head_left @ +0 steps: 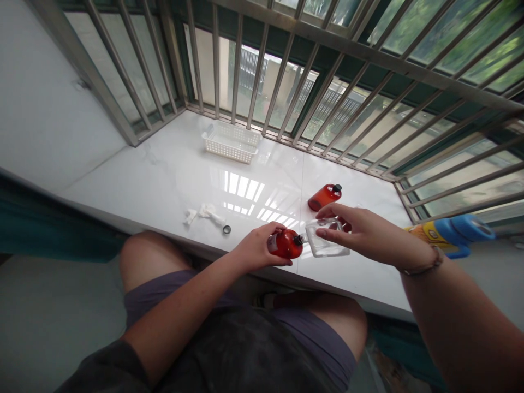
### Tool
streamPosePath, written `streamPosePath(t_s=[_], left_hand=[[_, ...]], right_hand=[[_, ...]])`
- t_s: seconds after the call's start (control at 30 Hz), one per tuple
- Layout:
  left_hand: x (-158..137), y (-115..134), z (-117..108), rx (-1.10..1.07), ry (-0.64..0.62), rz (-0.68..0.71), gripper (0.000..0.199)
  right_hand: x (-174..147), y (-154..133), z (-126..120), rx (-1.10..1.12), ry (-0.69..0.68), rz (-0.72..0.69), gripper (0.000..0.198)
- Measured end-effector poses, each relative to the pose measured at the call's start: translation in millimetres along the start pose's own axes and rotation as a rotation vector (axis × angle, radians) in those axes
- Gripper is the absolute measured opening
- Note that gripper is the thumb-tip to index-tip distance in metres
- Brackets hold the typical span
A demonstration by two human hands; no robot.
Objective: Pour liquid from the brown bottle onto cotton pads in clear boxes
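My left hand [262, 246] is wrapped round a red bottle [286, 244], which lies tilted with its dark neck end facing right. In my right hand [347, 226] is a clear square bottle [327, 246], gripped between thumb and fingers. Its narrow end meets the neck of the red bottle; whether liquid passes between them I cannot tell. Just beyond my right hand, a second red bottle [325, 197] with a dark cap lies on its side on the white ledge. A small dark ring-shaped cap [226, 230] rests left of my left hand.
Crumpled white tissue [208, 212] lies beside the dark cap on the white ledge [164, 180]. A white perforated basket [231, 143] stands at the back, near metal window bars [315, 109]. To the right is a blue and yellow bottle [450, 233], partly behind my right forearm.
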State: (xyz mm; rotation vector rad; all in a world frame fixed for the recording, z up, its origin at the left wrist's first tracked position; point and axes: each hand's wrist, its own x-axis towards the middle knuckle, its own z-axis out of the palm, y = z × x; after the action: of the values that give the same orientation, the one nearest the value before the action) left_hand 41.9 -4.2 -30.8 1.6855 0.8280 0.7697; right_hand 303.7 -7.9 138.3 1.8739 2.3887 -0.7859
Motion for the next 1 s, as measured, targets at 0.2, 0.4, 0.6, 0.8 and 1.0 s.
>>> streamPosePath(t_s=[0.2,0.4,0.6,0.8,1.0], left_hand=[[-3.1,0.8,-5.6,0.003,0.035,-0.008,0.079],[-1.8,3.4,-11.8,-0.028,0.077,-0.067,0.078],[10.2,-2.7,-24.2,-0.064,0.159,-0.117,0.082],[40.1,-7.0,-48.9,-0.124,0.236,-0.096,0.080],[87.0,-11.0,-66.4,-0.137,0.255,-0.104,0.079]], right_hand=[[-8.3,27.0,34.0,0.348,0.076,0.013,0.054],[-13.9,49.2,85.2,0.795,0.203,0.090,0.060],[-19.2,76.1,135.4,1.124,0.317,0.124,0.069],[-19.3,125.4,174.8,1.062,0.568,0.213,0.072],[-14.6,177.7,193.0,0.815,0.848,0.375,0.079]])
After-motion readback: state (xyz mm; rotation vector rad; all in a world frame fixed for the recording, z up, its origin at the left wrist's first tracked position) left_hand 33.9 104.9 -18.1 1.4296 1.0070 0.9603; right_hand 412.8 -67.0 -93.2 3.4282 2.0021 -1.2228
